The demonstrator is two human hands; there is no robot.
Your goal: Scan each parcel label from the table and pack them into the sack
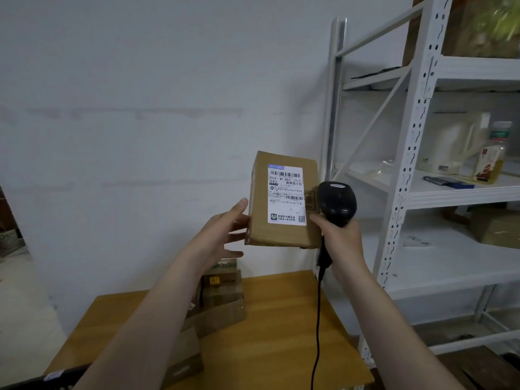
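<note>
Left hand (225,232) is pinching the box (281,237) by its 9 o'clock edge, holding it above the table (281,319), label (285,195) facing the camera. Right hand (340,237) is gripping the scanner (336,204) at the box's 3 o'clock. Box is seeming light and stiff; side edges are offering the surest hold.

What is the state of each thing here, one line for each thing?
parcel, held up off the table, label facing the camera
left hand, holds the parcel at its left edge
scanner, upright beside the parcel's right edge
right hand, grips the scanner handle
other parcels, stacked on the table
</note>
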